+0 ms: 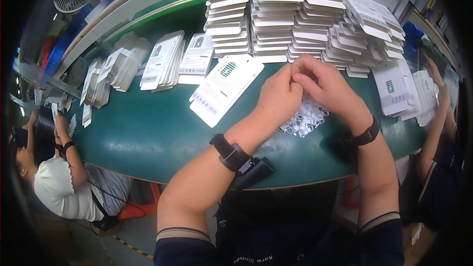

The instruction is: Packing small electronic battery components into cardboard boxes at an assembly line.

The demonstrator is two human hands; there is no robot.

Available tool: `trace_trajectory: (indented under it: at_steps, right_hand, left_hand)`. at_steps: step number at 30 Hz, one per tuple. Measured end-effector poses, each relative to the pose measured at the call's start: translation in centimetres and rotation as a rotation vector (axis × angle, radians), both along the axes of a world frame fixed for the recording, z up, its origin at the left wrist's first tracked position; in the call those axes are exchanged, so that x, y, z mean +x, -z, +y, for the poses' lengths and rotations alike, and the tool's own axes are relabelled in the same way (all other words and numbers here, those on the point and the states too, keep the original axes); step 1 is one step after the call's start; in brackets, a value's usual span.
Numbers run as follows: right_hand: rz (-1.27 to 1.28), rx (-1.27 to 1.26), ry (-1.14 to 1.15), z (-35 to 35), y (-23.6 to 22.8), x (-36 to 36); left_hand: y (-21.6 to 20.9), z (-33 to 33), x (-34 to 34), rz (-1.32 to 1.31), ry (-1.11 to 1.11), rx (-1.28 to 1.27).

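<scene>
My left hand [280, 94] and my right hand [329, 82] meet in front of me, with fingers curled and fingertips pressed together. Whatever is between them is too small or too hidden to make out. Just below and behind the hands lies a heap of small white plastic loop-like pieces [306, 118], partly covered by them. To the left of my left hand a flat white carton [227, 86] with green print rests tilted on the green table [143, 128]. A black strap with a device sits on my left wrist, and another strap on my right.
Tall stacks of flat white cartons [273, 17] stand at the back. More cartons lie at the left [165, 61] and right [394, 88]. A black object [253, 172] is at the near edge. Co-workers sit at the left [64, 182] and right [438, 157].
</scene>
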State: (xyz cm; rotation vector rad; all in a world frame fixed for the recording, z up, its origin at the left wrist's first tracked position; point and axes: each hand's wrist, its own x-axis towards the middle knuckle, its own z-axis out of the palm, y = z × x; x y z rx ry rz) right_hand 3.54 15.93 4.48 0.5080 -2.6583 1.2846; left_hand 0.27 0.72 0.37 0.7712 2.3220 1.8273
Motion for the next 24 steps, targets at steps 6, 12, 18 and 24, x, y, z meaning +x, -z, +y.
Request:
trace_trajectory:
  at_steps: [6,12,18,24]
  right_hand:
    - [0.041,-0.005,-0.008,0.14,0.26,-0.17]
    - [0.064,0.008,-0.010,0.07,0.15,-0.11]
    - [0.074,0.015,-0.004,0.14,0.28,-0.13]
    - [0.086,0.005,-0.005,0.05,0.33,-0.17]
  left_hand:
    - [0.10,0.10,0.03,-0.054,0.003,-0.002]
    - [0.24,0.13,-0.01,-0.033,-0.003,-0.014]
    - [0.13,0.10,0.05,-0.035,-0.001,-0.013]
    - [0.33,0.15,-0.11,-0.036,-0.002,-0.014]
